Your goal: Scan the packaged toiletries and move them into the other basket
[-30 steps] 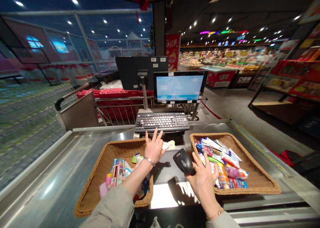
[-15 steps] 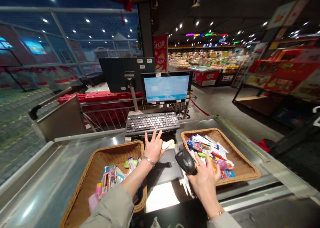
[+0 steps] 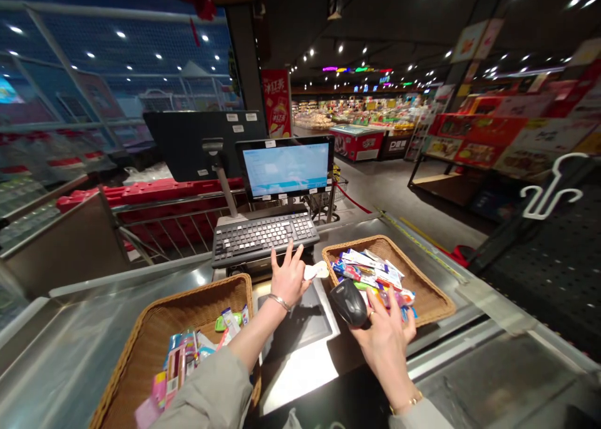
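My left hand (image 3: 287,277) is raised over the counter in front of the black keyboard (image 3: 263,236), fingers spread, and pinches a small white and yellow packet (image 3: 316,270) between thumb and forefinger. My right hand (image 3: 384,330) grips a black handheld barcode scanner (image 3: 348,301), with the other fingers stretched toward the right wicker basket (image 3: 432,291), which holds several colourful packets. The left wicker basket (image 3: 150,329) also holds several packets and sits partly under my left sleeve.
A lit touchscreen monitor (image 3: 286,167) stands behind the keyboard, with a dark customer display (image 3: 197,142) behind it. A flat scanner plate (image 3: 293,319) lies between the baskets on the steel counter (image 3: 66,354). Red shopping baskets (image 3: 154,194) and store shelves (image 3: 507,141) lie beyond.
The camera has turned to the right, so everything has slid left in view. Both hands keep their pose; the packet and scanner stay held.
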`<state>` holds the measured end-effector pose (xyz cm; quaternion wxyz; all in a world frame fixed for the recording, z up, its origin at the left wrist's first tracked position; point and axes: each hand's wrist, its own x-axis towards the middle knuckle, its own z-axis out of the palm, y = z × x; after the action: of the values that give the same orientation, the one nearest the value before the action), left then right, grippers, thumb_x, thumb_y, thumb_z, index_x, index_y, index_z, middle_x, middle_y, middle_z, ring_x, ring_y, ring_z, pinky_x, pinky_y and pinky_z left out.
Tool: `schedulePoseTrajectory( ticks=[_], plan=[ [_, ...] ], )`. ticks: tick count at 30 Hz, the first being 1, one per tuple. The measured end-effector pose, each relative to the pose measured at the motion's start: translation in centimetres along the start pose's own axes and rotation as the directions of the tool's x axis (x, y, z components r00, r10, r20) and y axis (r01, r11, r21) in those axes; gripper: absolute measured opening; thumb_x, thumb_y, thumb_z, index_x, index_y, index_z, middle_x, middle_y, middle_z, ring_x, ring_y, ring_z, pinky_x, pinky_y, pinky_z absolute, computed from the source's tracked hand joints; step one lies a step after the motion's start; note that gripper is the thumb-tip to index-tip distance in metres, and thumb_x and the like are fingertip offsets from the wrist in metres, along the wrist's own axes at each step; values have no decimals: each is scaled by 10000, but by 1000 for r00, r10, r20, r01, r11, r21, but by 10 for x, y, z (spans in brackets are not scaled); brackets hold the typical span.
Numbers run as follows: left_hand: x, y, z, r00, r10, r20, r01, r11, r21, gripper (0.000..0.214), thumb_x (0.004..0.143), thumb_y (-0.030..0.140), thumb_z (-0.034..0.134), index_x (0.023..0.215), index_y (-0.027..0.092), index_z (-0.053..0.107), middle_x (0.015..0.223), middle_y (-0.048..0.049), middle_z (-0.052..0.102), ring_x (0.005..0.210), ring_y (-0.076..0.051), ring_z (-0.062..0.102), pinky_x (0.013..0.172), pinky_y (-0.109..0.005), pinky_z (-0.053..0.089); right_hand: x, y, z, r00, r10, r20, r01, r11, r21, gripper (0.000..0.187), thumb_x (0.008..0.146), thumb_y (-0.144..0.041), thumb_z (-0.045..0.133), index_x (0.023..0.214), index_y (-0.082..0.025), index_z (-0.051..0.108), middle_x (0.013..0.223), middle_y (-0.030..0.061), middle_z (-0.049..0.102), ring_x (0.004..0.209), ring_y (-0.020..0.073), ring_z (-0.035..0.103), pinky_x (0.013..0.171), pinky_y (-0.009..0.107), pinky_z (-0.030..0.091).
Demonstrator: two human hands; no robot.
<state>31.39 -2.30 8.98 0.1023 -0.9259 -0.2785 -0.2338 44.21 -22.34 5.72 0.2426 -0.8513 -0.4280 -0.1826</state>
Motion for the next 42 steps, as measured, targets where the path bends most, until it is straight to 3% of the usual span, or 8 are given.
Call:
schedulePoseTrajectory(
  ticks=[20, 35, 42],
  plan=[
    [40, 27, 21, 995, 98, -26, -99, 995, -33, 226, 787, 399, 634, 925, 222, 659, 1496, -101, 435, 1464, -359, 182, 1154, -695, -20, 6, 29, -7, 992, 121, -23, -122, 992, -31, 228, 767, -395, 596, 911, -276, 726, 1270, 41, 638, 1380, 345, 318, 1071, 607, 136],
    [62, 50, 33, 986, 166, -21, -167, 982, -93, 238, 816, 383, 604, 984, 225, 665, 1483, -104, 453, 1452, -342, 234, 1158, -681, -32, 7, 48, -14, 980, 195, -44, -197, 979, -44, 190, 763, -428, 608, 766, -272, 718, 1263, 9, 643, 1368, 351, 339, 1074, 623, 139],
    [68, 59, 42, 980, 196, -22, -197, 973, -121, 246, 826, 412, 593, 971, 222, 655, 1481, -104, 458, 1449, -338, 246, 1160, -678, -21, 5, 57, -16, 973, 221, -67, -226, 971, -78, 214, 780, -453, 607, 804, -280, 731, 1270, 2, 638, 1368, 350, 333, 1078, 617, 136]
  ],
)
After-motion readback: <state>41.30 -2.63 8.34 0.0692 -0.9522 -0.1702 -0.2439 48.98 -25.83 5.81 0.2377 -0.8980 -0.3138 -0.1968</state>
